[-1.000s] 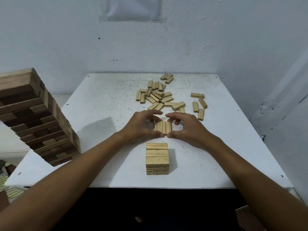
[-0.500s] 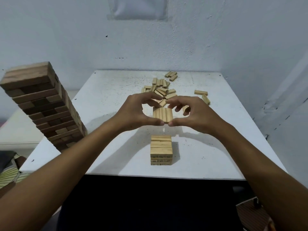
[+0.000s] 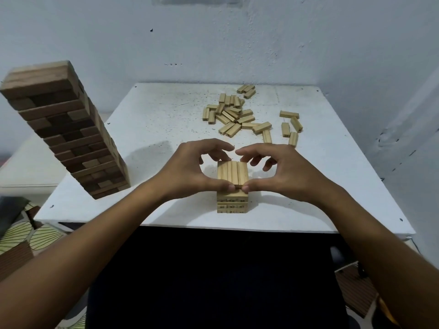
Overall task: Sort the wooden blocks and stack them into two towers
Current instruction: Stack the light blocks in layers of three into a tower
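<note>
While your two hands meet over the near middle of the white table [image 3: 152, 129], they hold between them a flat row of three pale blocks [image 3: 232, 172] laid side by side, their long sides running away from you. Your left hand [image 3: 190, 172] curls in from the left – its thumb presses the near ends of the row and its fingers [image 3: 219, 150] arch over to the far ends. Your right hand [image 3: 282, 173] mirrors it from the right, thumb at the near ends, fingers [image 3: 249, 153] bent onto the far edge. The two thumb tips almost touch at the row's near edge, so the blocks sit pinched front to back inside the ring made by both hands.

The row sits directly over a short tower of pale blocks [image 3: 232, 203] near the table's front edge; whether it already rests on that tower or hangs just above it cannot be told from this view.

Further back, toward the wall, a loose pile of pale blocks [image 3: 231, 115] lies scattered, with a few stray blocks [image 3: 291, 125] off to its right – all well apart from your hands. At the table's left edge stands a tall tower of darker blocks [image 3: 64, 129], which appears to lean in this wide view. It is well apart from your left hand.
</note>
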Demonstrator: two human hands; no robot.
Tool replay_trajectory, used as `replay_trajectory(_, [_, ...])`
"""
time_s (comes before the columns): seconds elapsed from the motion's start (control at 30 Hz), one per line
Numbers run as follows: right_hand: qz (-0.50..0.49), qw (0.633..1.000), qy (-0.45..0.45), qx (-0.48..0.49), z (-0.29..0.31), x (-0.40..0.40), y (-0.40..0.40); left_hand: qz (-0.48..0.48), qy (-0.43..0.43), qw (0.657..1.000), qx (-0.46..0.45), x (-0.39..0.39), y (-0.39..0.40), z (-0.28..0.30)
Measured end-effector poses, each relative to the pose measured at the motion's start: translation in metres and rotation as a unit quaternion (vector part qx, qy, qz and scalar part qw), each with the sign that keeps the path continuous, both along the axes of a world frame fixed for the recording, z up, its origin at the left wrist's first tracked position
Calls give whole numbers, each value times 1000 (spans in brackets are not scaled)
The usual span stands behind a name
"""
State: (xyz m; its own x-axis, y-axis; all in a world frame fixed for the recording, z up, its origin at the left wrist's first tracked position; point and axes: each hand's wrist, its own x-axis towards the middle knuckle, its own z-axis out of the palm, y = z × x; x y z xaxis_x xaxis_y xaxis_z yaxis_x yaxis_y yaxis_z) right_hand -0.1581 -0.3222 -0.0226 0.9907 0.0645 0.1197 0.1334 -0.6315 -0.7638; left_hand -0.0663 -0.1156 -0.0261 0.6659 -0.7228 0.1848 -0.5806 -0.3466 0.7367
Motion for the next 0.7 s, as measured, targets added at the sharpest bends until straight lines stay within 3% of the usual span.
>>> replay_trajectory(0.7, [-2, 1000, 7, -21, -3, -10, 5, -3, 3, 1000, 17, -10, 6, -5])
